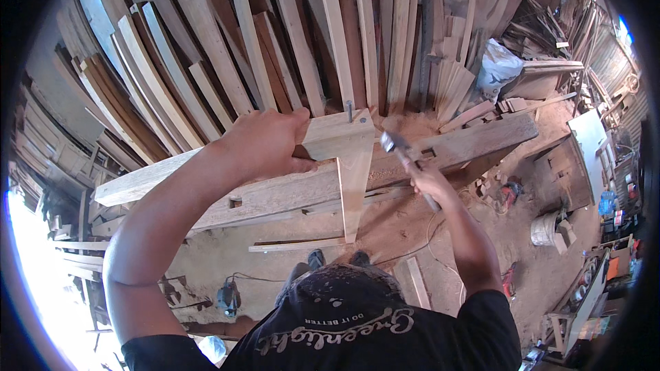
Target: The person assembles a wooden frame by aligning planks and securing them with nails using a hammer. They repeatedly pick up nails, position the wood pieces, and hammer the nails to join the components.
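The board [322, 140] is gripped by the left hand [265, 141], nearer the upright nail [349, 113]; the hammer [401, 152] is held by the right hand [433, 184], beyond the board's right end.

This is a woodworking workshop: planks [335, 27] stand in rows, amid sawdust [405, 126], offcuts [512, 105], a hammer [408, 161] and a corded tool [229, 297].

At six o'clock, pale lettering [393, 320] stands on the black shirt [440, 347], upside down in this view: one large word in flowing script, and, at that word's twelve o'clock side, a smaller line of plain block capitals [328, 320], both sharp enough to be read
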Motion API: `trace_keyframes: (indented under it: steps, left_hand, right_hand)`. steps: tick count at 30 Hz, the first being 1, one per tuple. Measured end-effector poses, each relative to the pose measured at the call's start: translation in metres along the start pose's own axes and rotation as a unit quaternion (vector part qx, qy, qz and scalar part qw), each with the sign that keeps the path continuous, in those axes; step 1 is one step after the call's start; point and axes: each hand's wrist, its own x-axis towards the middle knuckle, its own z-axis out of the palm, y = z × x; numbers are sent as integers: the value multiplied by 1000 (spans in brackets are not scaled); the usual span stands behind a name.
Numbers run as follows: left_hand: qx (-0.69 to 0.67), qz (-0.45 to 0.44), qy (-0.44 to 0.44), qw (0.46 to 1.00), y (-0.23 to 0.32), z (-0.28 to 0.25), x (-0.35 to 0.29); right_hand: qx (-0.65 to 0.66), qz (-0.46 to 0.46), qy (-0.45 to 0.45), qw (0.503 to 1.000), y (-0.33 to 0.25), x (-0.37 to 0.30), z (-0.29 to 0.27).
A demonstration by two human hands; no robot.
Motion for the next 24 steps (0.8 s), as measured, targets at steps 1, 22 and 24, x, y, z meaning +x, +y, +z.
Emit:
trace_keyframes:
  steps: [1,22,24]
  left_hand:
    - [3,-4,4,1000,-3,2,0]
    - [-10,29,5,1000,-7,1,15]
    - [-12,60,59,996,-17,0,14]
  right_hand:
    - [-31,3,38,999,-35,-38,-17]
    - [-366,-302,171,863,-260,-228,-111]
    - [-301,-305,175,886,-278,-244,-128]
